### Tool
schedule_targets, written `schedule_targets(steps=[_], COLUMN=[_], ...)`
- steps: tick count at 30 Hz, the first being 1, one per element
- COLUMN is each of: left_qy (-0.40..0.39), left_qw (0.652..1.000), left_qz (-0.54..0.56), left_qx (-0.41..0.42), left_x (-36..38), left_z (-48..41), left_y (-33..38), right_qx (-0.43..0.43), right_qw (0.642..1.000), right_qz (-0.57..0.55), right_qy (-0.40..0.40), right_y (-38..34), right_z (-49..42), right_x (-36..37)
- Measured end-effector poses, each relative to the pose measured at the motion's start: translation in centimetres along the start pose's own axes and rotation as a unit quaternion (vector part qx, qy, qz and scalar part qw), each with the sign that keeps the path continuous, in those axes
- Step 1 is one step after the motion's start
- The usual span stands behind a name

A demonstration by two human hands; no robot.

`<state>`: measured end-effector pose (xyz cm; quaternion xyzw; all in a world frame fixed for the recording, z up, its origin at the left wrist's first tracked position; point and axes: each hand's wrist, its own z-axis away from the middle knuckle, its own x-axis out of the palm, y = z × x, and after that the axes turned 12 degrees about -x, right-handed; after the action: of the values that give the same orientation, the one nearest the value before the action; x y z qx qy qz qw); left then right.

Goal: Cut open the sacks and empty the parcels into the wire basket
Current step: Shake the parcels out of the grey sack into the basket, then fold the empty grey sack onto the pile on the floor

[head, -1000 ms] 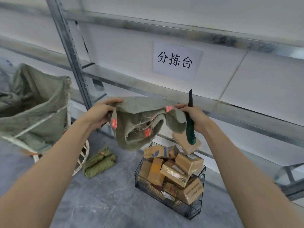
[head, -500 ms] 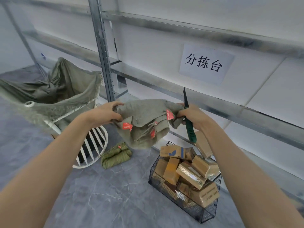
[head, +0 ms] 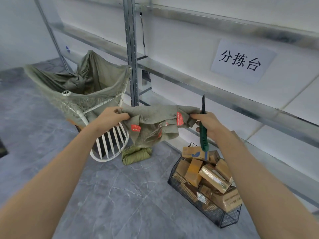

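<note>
An emptied grey-green sack (head: 155, 121) with red labels hangs limp between both hands, in the air above the floor. My left hand (head: 110, 118) grips its left edge. My right hand (head: 206, 124) pinches its right edge and also holds a green-handled knife (head: 203, 130), blade pointing up. Lower right, a black wire basket (head: 198, 195) stands on the floor, heaped with several brown cardboard parcels (head: 212, 175).
A white slatted bin (head: 110, 144) draped with another green sack (head: 89, 83) stands at the left. A rolled green sack bundle (head: 136, 155) lies on the grey floor beside it. Metal shelving (head: 131, 54) with a paper sign (head: 241, 61) runs along the wall.
The view has swung left, so the white bin is nearer centre. Both hands have pulled the sack wider and carried it leftward, away from above the wire basket.
</note>
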<state>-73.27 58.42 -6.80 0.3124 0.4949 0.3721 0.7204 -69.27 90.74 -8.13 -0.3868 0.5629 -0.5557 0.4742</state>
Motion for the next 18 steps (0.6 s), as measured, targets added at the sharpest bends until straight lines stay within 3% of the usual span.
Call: schedule_targets(steps=[3, 8, 14, 18], left_qy=[0.025, -0.018, 0.036, 0.045], left_qw=[0.997, 0.990, 0.997, 0.995], left_qz=[0.068, 0.133, 0.041, 0.063], left_qx=[-0.016, -0.041, -0.058, -0.065], left_x=[-0.2, 0.0, 0.4, 0.3], left_z=[0.1, -0.6, -4.2, -8.1], left_y=[-0.7, -1.5, -3.5, -4.2], right_qx=[0.008, 0.016, 0.031, 0.049], right_qw=[1.000, 1.000, 0.999, 0.997], right_qz=[0.001, 0.024, 0.033, 0.059], right_qy=[0.004, 0.013, -0.010, -0.022], right_y=[0.0, 0.4, 3.0, 4.6], right_z=[0.0, -1.0, -4.4, -9.2], right_x=[1.2, 2.2, 3.0, 4.2])
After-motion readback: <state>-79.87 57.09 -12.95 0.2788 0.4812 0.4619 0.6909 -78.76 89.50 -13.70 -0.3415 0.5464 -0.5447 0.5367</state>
